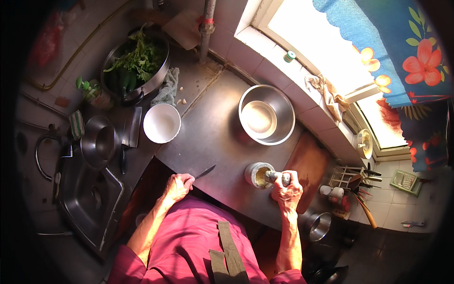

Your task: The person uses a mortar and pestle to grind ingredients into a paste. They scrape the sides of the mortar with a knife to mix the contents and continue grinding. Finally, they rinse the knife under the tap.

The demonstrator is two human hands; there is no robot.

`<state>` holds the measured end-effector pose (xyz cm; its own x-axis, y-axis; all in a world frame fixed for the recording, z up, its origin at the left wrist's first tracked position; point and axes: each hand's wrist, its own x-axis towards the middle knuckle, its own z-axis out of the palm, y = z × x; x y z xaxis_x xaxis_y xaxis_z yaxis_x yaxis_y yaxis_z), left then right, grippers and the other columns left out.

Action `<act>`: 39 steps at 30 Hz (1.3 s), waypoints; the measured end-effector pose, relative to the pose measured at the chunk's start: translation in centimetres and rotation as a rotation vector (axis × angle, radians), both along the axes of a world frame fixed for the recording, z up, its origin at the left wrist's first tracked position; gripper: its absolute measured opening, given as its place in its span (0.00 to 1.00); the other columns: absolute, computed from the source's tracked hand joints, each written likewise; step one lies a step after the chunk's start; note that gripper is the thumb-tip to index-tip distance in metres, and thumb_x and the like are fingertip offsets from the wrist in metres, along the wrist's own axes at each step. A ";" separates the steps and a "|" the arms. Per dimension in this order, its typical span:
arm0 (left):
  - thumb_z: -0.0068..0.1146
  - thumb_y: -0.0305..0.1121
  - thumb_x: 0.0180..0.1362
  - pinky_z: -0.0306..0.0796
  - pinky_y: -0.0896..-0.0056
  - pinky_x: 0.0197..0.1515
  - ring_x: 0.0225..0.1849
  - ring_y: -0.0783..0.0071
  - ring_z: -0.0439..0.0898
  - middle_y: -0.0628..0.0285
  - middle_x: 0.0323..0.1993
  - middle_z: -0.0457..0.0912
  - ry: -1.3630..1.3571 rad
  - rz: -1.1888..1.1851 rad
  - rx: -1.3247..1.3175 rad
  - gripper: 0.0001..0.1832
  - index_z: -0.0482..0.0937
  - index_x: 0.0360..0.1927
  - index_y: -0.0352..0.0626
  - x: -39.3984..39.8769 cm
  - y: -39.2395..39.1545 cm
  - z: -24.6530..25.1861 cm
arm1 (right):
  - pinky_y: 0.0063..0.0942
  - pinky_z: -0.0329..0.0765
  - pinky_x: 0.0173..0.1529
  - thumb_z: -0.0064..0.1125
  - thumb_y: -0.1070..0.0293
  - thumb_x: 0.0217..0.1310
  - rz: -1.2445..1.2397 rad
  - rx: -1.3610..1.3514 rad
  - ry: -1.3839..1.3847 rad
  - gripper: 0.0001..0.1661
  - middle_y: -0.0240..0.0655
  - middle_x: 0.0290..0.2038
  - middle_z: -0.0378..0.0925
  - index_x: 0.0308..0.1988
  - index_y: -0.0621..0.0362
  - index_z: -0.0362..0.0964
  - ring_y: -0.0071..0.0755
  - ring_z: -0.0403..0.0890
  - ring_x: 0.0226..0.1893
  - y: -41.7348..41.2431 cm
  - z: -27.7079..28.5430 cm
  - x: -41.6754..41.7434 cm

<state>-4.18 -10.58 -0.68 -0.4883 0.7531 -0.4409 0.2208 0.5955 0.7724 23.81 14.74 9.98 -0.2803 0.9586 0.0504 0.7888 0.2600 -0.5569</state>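
Observation:
My right hand grips a speckled stone pestle. The pestle's head is at the mouth of a grey stone mortar, where yellowish mash coats the inside. Near the counter's front edge, my left hand is curled around a small knife; its dark blade points away to the right and the handle is hidden in my fist. A white bowl stands beyond that hand to the left. Farther back, a steel basin sits near the window wall.
Several garlic cloves lie by a grey cloth. A cleaver rests left of the white bowl, near the sink. Leafy greens fill a large pot. A wooden cutting board is right of the mortar.

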 end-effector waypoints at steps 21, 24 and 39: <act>0.57 0.41 0.72 0.82 0.56 0.41 0.33 0.56 0.91 0.58 0.27 0.90 0.026 -0.039 -0.068 0.16 0.90 0.40 0.41 -0.9 -0.3 1.4 | 0.45 0.86 0.39 0.72 0.53 0.66 -0.048 0.087 -0.011 0.17 0.47 0.29 0.86 0.45 0.51 0.78 0.54 0.91 0.31 -2.4 -2.4 -0.8; 0.57 0.41 0.72 0.82 0.56 0.40 0.33 0.55 0.91 0.57 0.27 0.90 0.012 -0.034 -0.063 0.16 0.90 0.40 0.41 -0.9 -0.2 1.1 | 0.48 0.85 0.40 0.71 0.51 0.66 -0.001 0.043 -0.021 0.18 0.51 0.29 0.85 0.47 0.51 0.79 0.57 0.90 0.33 -1.2 -5.4 -1.1; 0.57 0.42 0.71 0.83 0.57 0.43 0.34 0.56 0.92 0.56 0.27 0.91 0.003 -0.070 -0.098 0.16 0.90 0.41 0.41 -0.5 0.2 1.2 | 0.40 0.84 0.39 0.73 0.58 0.67 -0.078 -0.009 0.186 0.14 0.45 0.28 0.84 0.46 0.51 0.80 0.44 0.89 0.30 -2.8 -3.3 -0.7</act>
<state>-4.63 -10.37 0.50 -0.4370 0.7390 -0.5127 0.2666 0.6508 0.7109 23.13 11.97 6.70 -0.1924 0.9776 0.0855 0.6895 0.1966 -0.6971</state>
